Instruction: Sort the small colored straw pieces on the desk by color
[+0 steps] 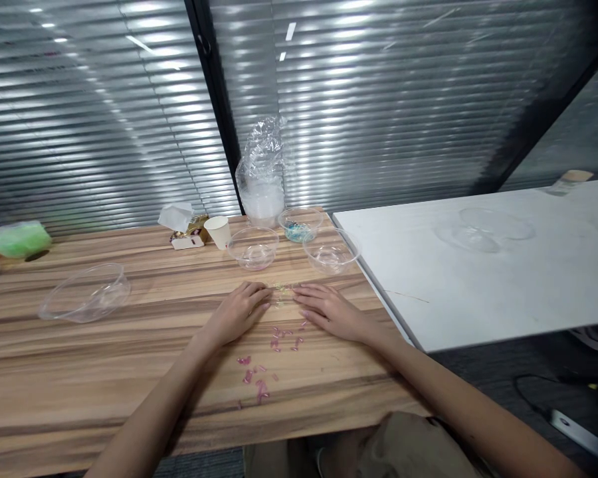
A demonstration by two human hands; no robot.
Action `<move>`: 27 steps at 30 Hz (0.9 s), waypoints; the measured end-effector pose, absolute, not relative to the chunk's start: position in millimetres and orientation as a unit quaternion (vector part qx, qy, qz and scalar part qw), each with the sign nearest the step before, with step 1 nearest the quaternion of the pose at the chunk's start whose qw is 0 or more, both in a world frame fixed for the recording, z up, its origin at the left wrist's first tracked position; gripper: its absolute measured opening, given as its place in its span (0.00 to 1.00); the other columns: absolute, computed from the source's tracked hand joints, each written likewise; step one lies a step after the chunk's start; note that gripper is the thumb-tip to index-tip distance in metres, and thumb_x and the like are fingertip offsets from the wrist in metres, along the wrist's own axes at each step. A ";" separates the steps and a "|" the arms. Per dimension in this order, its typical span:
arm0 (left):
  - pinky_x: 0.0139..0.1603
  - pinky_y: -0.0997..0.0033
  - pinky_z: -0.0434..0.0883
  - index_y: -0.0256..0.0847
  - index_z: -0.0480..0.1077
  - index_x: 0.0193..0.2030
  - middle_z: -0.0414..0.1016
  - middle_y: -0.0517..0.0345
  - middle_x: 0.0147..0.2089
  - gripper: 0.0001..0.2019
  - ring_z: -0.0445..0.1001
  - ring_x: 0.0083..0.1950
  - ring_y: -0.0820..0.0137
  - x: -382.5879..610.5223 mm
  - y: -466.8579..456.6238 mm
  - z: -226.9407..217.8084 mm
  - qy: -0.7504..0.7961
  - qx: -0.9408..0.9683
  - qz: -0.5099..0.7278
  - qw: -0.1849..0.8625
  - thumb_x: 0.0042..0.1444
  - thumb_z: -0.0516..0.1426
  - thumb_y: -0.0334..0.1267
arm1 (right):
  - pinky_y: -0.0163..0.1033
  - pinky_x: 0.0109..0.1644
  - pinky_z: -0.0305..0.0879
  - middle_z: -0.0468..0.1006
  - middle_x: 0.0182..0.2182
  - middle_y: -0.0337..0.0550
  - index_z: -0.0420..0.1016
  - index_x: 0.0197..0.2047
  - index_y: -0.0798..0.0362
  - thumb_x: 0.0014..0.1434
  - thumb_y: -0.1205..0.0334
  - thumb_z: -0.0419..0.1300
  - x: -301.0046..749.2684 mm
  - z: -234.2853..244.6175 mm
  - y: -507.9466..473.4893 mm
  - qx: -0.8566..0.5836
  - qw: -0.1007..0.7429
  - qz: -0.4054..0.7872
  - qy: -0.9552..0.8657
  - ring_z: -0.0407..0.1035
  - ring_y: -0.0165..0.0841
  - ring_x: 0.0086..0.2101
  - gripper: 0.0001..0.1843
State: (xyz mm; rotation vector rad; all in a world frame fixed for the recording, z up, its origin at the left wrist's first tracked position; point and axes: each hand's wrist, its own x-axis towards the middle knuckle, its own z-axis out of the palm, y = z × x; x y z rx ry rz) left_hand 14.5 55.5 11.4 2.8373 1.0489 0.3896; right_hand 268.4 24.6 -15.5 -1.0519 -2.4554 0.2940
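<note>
My left hand (240, 309) rests on the wood-grain table, fingers lightly bent and pointing inward. Opposite it, my right hand (330, 311) lies with its fingers stretched out flat on the tabletop. Small yellowish pieces (280, 290) sit in the narrow gap between both sets of fingertips; whether the fingers touch them is hard to see. Nearer my body, several small pink translucent pieces (275, 342) are scattered on the wood. Just beyond my hands stand two clear plastic bowls, a left bowl (254, 249) and a right bowl (331, 251). Behind them, a third clear bowl holds blue pieces (298, 231).
A paper cup (218, 232), tissue box (189, 234) and stacked clear bowls in a plastic bag (264, 189) stand along the back. Another clear bowl (92, 295) is at the left, beyond it a green bag (22, 239). A white table (478, 285) adjoins on the right.
</note>
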 end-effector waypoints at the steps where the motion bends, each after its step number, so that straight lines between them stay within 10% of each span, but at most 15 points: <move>1: 0.55 0.61 0.64 0.40 0.64 0.55 0.67 0.50 0.52 0.16 0.64 0.53 0.64 14.3 55.5 11.2 0.345 0.929 0.127 0.046 0.64 0.46 0.39 | 0.49 0.61 0.52 0.65 0.57 0.42 0.64 0.59 0.51 0.66 0.58 0.47 268.2 -14.7 24.3 -0.383 0.223 0.107 -0.890 0.55 0.38 0.58 0.20; 27: 0.55 0.61 0.64 0.41 0.65 0.54 0.67 0.50 0.51 0.15 0.64 0.53 0.64 13.5 55.8 10.5 0.343 0.929 0.133 0.046 0.64 0.46 0.38 | 0.50 0.61 0.52 0.65 0.57 0.44 0.64 0.59 0.50 0.66 0.58 0.47 268.2 -14.3 24.3 -0.379 0.229 0.117 -0.889 0.55 0.38 0.58 0.20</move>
